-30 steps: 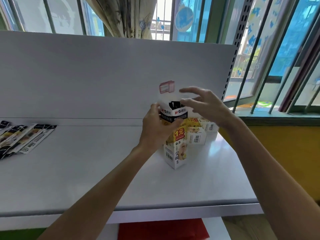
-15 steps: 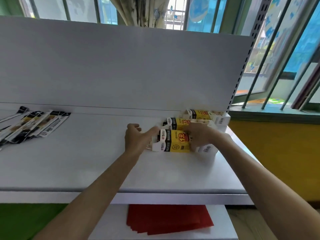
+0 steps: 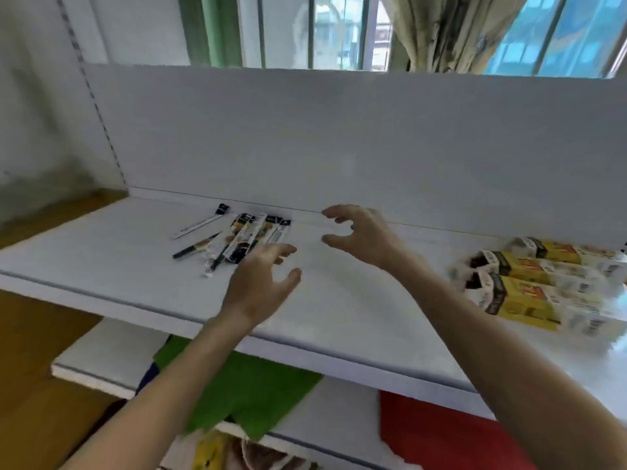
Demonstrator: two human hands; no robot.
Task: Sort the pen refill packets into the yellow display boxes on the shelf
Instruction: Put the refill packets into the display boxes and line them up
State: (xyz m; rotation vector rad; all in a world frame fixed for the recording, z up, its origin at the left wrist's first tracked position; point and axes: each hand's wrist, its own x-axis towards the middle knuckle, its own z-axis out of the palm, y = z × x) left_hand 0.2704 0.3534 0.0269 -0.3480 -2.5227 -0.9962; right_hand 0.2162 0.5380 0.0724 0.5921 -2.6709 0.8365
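Note:
Several pen refill packets [image 3: 246, 237], slim with black and yellow print, lie in a loose pile on the white shelf [image 3: 101, 252] left of centre. My left hand [image 3: 263, 283] hovers just right of the pile, fingers apart, holding nothing. My right hand [image 3: 361, 234] is further right and nearer the back panel, also spread and empty. Three yellow display boxes [image 3: 529, 290] lie on their sides at the shelf's right end, apart from both hands.
A white back panel [image 3: 339, 140] rises behind the shelf, with windows and a curtain above it. Below, a lower shelf [image 3: 108, 354] carries green paper [image 3: 251, 391] and red paper [image 3: 441, 435]. A perforated upright runs at the left.
The yellow box was laid on its side beside the others and both hands let go. The view swung left, and both hands moved from the boxes toward the refill packets.

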